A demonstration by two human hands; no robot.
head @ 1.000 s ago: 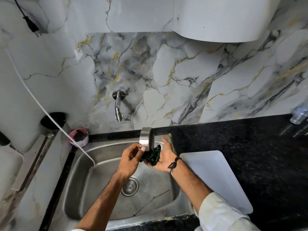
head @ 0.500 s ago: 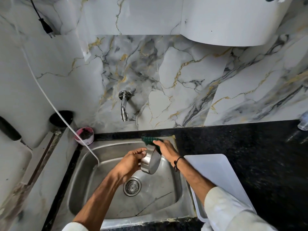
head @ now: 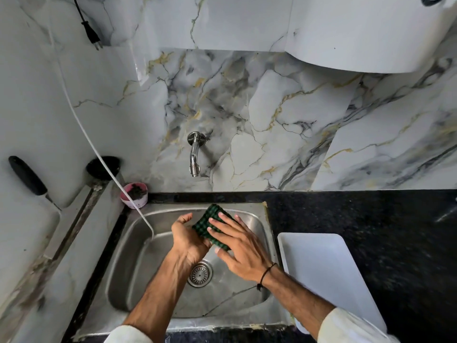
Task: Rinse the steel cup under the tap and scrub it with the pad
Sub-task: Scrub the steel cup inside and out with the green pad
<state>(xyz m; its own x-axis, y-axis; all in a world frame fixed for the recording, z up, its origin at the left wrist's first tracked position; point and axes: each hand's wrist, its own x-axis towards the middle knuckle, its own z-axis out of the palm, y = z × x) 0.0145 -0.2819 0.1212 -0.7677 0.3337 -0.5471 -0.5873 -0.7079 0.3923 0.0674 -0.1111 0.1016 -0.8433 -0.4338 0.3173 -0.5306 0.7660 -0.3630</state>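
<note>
Pressing the pad (head: 213, 227) flat, right hand (head: 241, 251) meets cupped left hand (head: 188, 240) above the drain (head: 199, 273) — cup hidden, sink (head: 268, 233) rim clear.

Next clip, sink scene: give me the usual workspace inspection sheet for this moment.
Surface: steel sink, drain strainer in view; black counter to the right.
Job's things: green scrub pad held over the basin; the steel cup is hidden behind the pad and hands; tap shows no water running.
Clutter: pink cup at the sink's back-left corner; white tray on the counter.
Hands: left hand curled beneath the pad; right hand spread flat, fingers pressing on the pad.
Cables: white hose runs down into the basin; black plug hangs on the wall.
Surroundings: marble-patterned wall; white appliance above.
</note>
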